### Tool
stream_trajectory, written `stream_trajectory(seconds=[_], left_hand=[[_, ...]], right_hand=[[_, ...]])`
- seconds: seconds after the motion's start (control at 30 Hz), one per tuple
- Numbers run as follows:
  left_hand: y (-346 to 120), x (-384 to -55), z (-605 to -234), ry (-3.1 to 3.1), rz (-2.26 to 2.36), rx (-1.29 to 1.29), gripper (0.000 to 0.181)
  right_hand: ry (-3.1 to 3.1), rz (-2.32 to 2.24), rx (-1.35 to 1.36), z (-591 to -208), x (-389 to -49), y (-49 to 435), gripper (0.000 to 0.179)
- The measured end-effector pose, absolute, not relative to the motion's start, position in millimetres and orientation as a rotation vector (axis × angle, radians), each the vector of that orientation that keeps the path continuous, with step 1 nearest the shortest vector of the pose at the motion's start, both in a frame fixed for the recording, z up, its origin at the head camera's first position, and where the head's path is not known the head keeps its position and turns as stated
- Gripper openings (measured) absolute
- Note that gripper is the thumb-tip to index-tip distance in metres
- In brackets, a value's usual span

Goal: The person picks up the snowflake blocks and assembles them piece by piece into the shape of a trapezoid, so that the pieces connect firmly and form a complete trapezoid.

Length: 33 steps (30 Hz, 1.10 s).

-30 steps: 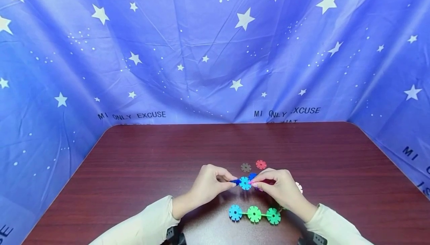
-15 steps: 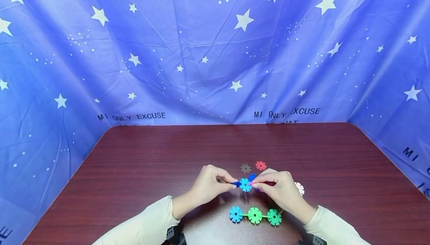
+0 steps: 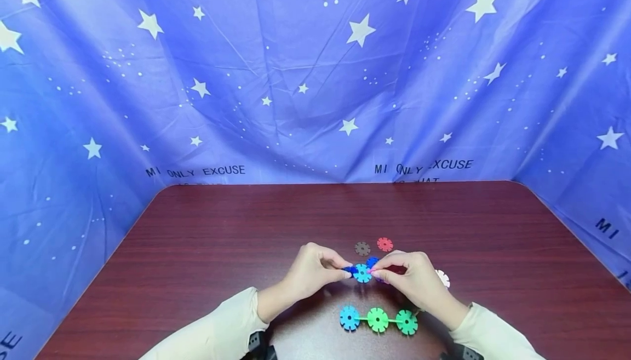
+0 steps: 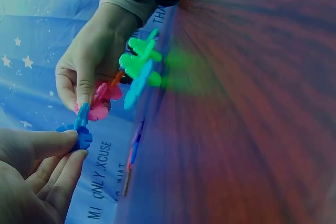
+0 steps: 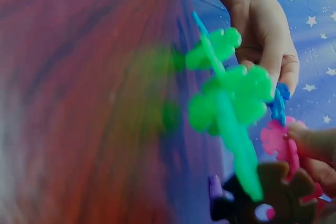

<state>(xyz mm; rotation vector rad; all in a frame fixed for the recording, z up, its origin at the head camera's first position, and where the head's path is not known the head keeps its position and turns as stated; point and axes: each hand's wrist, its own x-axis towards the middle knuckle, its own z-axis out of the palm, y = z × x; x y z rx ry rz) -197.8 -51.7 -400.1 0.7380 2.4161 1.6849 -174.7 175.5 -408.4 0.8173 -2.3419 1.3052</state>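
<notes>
My left hand (image 3: 315, 274) pinches a dark blue notched plastic disc (image 4: 82, 139) between thumb and fingers. A light blue notched disc (image 3: 362, 275) sits between the two hands, joined edgewise to the dark blue one. On its other side my right hand (image 3: 419, 280) pinches a pink notched disc (image 5: 273, 136), right at the light blue disc's edge. Right-hand fingers cover part of the pink disc. Nearer me lies a linked chain with a blue disc (image 3: 345, 316), a bright green disc (image 3: 373, 316) and a darker green disc (image 3: 402, 319). Thin green discs seen edge-on join them.
A brown disc (image 5: 289, 184) shows close up by the chain in the right wrist view. Beyond the hands lie a grey-brown disc (image 3: 362, 244), a red disc (image 3: 385, 240) and a blue disc (image 3: 372, 261). A whitish disc (image 3: 444, 279) is partly behind the right hand.
</notes>
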Motion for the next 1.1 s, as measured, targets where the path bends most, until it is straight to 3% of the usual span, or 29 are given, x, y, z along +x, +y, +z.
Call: stream_trajectory(seconds=[0.13, 0.33, 0.77, 1.1], left_hand=[[-46.7, -197.3, -401.8, 2.342, 1.752, 0.65, 0.008], [-39.8, -196.4, -399.9, 2.344, 1.741, 0.65, 0.008], [-41.7, -229.4, -407.6, 2.105, 1.835, 0.736, 0.023], [-29.6, -265.1, -414.6, 2.002, 1.785, 0.464, 0.032]], right_hand=[[-2.438, 1.375, 0.801, -407.6, -174.8, 181.2, 0.013], [-2.547, 1.27, 0.859, -408.2, -176.6, 183.0, 0.035], [-2.607, 1.155, 0.83, -406.2, -173.9, 186.4, 0.03], [-2.674, 1.2, 0.816, -402.9, -171.5, 187.0, 0.03]])
